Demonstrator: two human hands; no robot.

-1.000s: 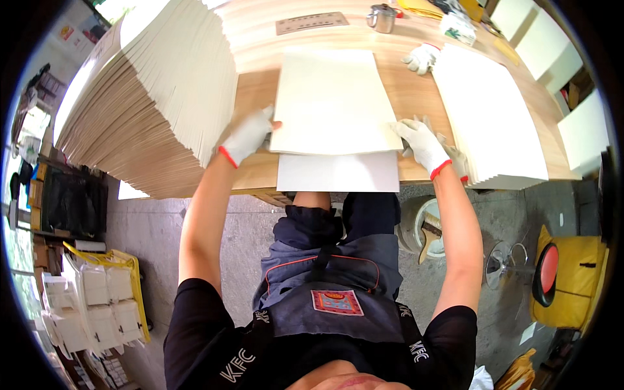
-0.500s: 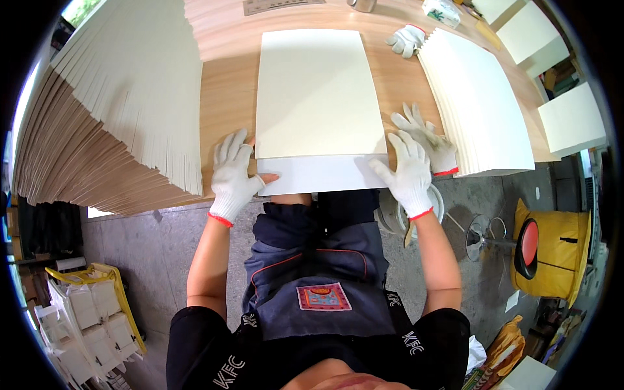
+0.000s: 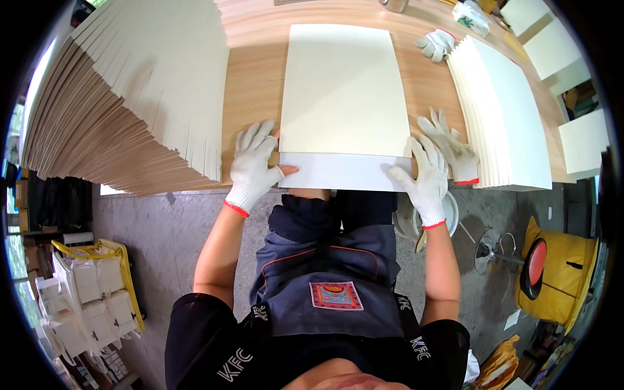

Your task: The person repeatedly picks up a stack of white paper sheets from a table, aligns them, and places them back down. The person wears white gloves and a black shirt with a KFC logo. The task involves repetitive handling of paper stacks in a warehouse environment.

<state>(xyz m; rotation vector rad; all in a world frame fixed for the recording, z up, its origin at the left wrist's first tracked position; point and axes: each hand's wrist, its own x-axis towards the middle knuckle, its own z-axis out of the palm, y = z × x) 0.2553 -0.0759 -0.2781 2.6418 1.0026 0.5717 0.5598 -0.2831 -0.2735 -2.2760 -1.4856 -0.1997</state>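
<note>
A cream sheet of card (image 3: 344, 88) lies on the wooden table in front of me, on top of a white sheet (image 3: 344, 171) whose near strip shows along the table's edge. Both my hands wear white knitted gloves with red cuffs. At the near left corner is my left hand (image 3: 253, 162), its fingers stretched beside the sheets and its bare thumb tip over the white strip. My right hand (image 3: 422, 174) lies at the opposite near corner, fingers spread along the right edge, thumb on the white strip.
A tall fanned stack of cream card (image 3: 162, 84) fills the table's left side. To the right stands a lower stack of white card (image 3: 510, 110). A loose glove (image 3: 455, 146) lies by my right hand, another glove (image 3: 437, 45) farther back. A yellow bag (image 3: 565, 273) is at the right.
The whole view has swung slightly, so the table and stacks sit farther right in the picture. My hands keep their places at the corners of the sheets.
</note>
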